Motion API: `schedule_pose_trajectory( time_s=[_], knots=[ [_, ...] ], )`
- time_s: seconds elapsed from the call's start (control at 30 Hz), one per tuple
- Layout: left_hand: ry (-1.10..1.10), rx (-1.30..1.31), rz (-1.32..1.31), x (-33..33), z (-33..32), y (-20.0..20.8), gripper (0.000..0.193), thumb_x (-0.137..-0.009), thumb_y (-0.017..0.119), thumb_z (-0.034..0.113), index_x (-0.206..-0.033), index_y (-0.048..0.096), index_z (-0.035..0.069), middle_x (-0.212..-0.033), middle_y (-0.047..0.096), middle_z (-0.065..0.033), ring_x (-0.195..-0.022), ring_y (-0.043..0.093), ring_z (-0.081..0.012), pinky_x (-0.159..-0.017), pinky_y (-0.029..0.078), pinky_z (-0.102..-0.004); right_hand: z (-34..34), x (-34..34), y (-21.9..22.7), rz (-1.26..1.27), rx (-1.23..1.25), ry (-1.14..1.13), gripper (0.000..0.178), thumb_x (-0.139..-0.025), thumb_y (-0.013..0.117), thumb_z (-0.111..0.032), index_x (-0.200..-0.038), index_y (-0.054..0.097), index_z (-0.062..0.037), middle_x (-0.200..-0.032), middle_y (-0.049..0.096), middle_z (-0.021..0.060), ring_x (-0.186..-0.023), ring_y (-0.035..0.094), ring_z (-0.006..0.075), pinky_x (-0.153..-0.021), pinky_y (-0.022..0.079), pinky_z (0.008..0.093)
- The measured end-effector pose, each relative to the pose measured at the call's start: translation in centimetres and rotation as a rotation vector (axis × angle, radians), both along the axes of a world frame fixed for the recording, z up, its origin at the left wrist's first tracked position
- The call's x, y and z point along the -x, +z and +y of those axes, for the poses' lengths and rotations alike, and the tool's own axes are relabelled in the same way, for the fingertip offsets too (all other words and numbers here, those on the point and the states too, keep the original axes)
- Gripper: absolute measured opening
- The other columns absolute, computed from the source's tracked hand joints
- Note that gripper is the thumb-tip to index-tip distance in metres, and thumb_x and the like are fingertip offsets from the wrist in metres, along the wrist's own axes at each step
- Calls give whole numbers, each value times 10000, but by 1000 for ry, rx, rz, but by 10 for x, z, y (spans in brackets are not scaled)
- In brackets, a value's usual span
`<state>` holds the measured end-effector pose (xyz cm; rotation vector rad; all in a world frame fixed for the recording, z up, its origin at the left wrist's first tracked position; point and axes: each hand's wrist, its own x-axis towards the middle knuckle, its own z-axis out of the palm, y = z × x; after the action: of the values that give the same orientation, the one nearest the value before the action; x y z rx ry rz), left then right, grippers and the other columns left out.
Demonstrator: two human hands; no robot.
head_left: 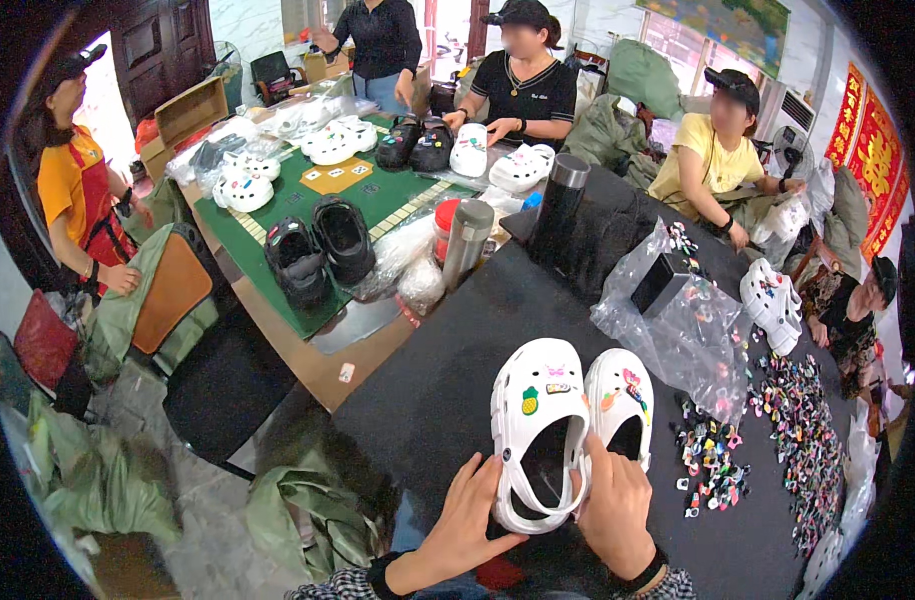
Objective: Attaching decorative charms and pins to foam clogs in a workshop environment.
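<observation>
A long bench covered in black cloth [458,340] fills the middle of the view, and beside it stands a second bench with a green mat top [378,195]. On the green mat sit 2 black foam clogs [320,250], with more white and black clogs farther back. A crumpled clear plastic bag [678,340] lies on the black cloth, near a tall dark steel flask [560,205] and a grey steel flask [468,240].

Close to the person, 2 white foam clogs with colourful charms [568,420] rest side by side on the black cloth, toes pointing away. The left hand [468,515] holds the heel end of the nearer white clog, its grip curled round the sole edge and strap. The right hand [616,510] rests between the 2 clogs, fingers pressed on the strap and rim, pinching the shoe's side.

A scatter of small multicoloured shoe charms [793,420] spreads over the cloth to the right, a smaller heap lying just beside the clogs.
</observation>
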<state>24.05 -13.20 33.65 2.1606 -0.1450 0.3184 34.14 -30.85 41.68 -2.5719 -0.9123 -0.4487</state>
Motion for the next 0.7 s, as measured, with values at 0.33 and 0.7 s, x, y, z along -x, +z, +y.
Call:
schedule_pose_trajectory(
  time_s=[0.33, 0.7],
  knots=[
    [-47, 343, -47, 8, -6, 29, 957, -874, 746, 241, -1564, 125, 8, -1531, 327, -248, -1435, 311, -397, -1160, 283, -472, -33, -19, 26, 223, -518, -19, 215, -924, 623, -150, -1074, 705, -19, -874, 661, 133, -775, 622, 250, -709, 478, 360],
    [26, 282, -70, 6, 3, 36, 633, -936, 646, 198, -1472, 381, -11, -1500, 409, -214, -1384, 403, -376, -1127, 339, -450, -127, -49, -3, 762, -1599, 159, 528, -934, 553, -390, -1297, 512, -9, -1200, 597, 128, -1085, 593, 223, -938, 500, 365]
  ],
)
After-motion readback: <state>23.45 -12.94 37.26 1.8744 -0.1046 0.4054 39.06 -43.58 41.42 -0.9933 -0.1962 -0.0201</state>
